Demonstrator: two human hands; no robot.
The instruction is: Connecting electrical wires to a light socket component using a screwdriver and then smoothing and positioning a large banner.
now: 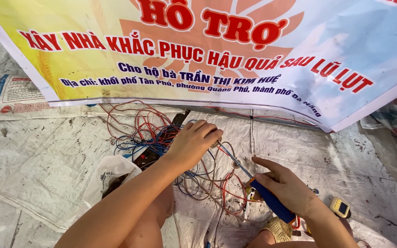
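Observation:
My left hand (195,140) is closed around a small part hidden under its fingers, above a tangle of red and blue wires (155,133). My right hand (283,186) grips a screwdriver with a blue handle (269,200). Its metal shaft (235,160) points up and left, with the tip reaching under my left hand's fingers. More loose red and brownish wires (226,188) lie between my two hands on the white woven sheet (47,160).
A large printed banner (253,59) hangs across the top. A dark strip (150,156) lies among the wires, a white plastic bag (111,174) by my left forearm, a small yellow device (340,207) at right, a printed sack (19,94) at left.

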